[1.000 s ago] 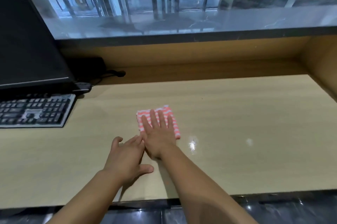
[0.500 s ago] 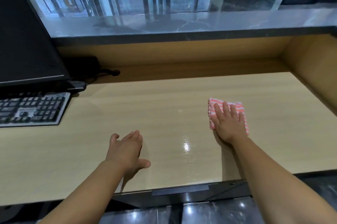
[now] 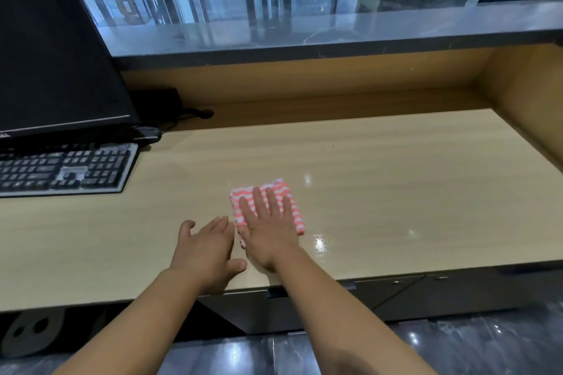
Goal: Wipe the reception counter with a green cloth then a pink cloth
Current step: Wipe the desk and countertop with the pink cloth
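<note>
A folded pink-and-white striped cloth (image 3: 285,191) lies flat on the light wooden counter (image 3: 396,179), a little left of its middle. My right hand (image 3: 268,228) presses down on the cloth with straight, spread fingers and covers its near half. My left hand (image 3: 207,248) rests flat on the bare counter just left of the right hand, fingers straight, holding nothing. No green cloth is in view.
A black keyboard (image 3: 64,169) and a dark monitor (image 3: 51,48) stand at the left. Cables and a small black box (image 3: 158,103) sit behind them. A raised grey stone ledge (image 3: 304,36) runs along the back, and a wooden side wall (image 3: 530,106) closes the right end.
My right hand slid the pink cloth from the right side of the counter back to the left, beside my left hand. The left hand stayed in place.
</note>
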